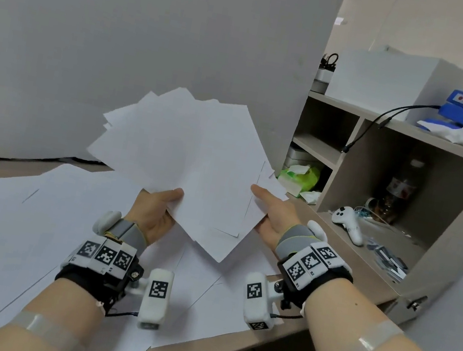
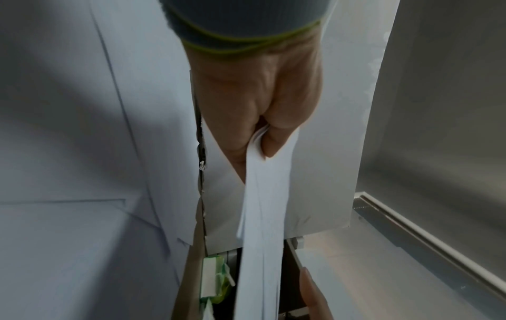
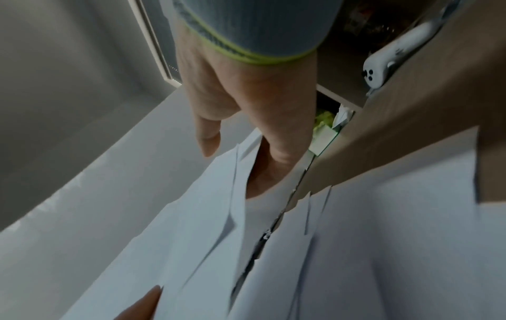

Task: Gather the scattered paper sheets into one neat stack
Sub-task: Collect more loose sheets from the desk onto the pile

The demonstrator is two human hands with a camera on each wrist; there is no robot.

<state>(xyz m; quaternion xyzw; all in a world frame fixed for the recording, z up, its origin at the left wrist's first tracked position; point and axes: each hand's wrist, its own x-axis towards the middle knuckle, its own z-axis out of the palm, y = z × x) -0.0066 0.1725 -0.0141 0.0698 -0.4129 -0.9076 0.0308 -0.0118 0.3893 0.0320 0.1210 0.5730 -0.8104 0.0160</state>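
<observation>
Holding a fanned bundle of paper sheets above the desk, the left hand pinches the bundle's lower left corner, thumb on the upper face and fingers beneath; the left wrist view shows the sheet edges squeezed into the fold between thumb and palm. The right hand supports the lower right edge, thumb laid straight over the top sheet, its fingers hidden beneath the paper. The two hands are apart, one at each side of the bundle. Further sheets on the desk lie flat and overlapping beneath the forearms, not yet collected. The shelf unit stands at the right.

Handling judgement: the sheets are light, thin and limp, and they probably slide readily over one another, as the splayed corners suggest. A corner pinch alone lets the far ends droop and fan. Taking hold along two opposite long edges, with loose pressure, should allow the sheets to be tapped level on the desk; too firm a squeeze risks creasing.
</observation>
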